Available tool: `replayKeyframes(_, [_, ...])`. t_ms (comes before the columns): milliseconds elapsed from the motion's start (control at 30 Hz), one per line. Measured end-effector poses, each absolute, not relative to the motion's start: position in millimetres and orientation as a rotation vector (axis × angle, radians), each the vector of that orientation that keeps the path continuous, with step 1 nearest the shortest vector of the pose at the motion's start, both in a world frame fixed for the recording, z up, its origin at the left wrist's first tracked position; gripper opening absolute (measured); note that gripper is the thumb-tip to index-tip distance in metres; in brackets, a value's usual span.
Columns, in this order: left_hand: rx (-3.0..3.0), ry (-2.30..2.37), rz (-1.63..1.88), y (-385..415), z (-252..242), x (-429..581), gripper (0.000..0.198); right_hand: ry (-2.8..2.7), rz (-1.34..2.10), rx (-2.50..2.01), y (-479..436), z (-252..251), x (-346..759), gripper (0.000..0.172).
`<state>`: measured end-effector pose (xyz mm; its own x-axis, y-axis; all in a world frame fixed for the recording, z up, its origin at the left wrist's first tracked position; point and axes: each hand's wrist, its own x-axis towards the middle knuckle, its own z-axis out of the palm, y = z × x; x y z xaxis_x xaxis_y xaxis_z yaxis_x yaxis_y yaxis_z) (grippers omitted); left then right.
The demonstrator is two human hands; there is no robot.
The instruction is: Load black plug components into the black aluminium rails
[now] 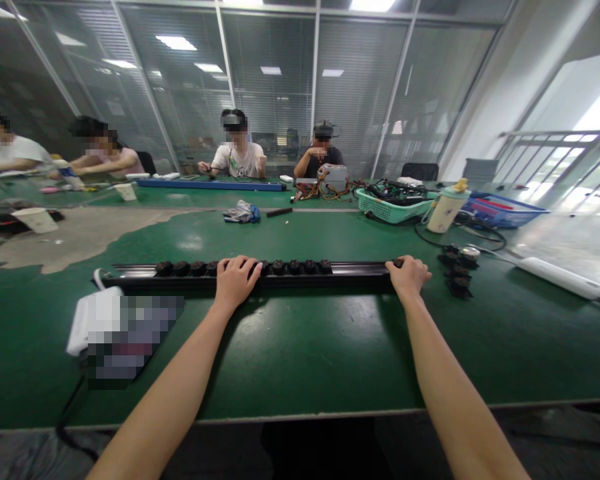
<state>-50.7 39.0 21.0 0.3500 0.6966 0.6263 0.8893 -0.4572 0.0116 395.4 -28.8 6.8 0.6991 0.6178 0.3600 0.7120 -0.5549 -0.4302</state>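
Note:
A long black track rail (360, 275) lies crosswise on the green table in front of me, with a shiny channel along its top. Several round black socket-like modules (294, 267) sit in a row along that channel. My left hand (235, 283) is wrapped over the rail at the row, its fingers covering some modules. At the rail's right end, my right hand (409, 275) is closed, with thumb and fingers on a small dark piece (398, 263) mostly hidden by them. To the right of that hand lies a cluster of loose black modules (457, 270).
A white adapter box (95, 320) and a blurred flat item (145, 333) lie at left. Beyond the rail are a crumpled cloth (243, 212), a green basket (393, 208), a yellow bottle (445, 210) and a blue basket (510, 212). A white power strip (560, 277) is right. Several people sit opposite.

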Motion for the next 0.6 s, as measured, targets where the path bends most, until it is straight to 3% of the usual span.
replayKeyframes(600, [-2.297, -1.421, -0.804, 38.0, 22.5, -49.7, 0.044, -0.948, -0.23, -2.352, -31.1, 6.3, 401.6, 0.043])
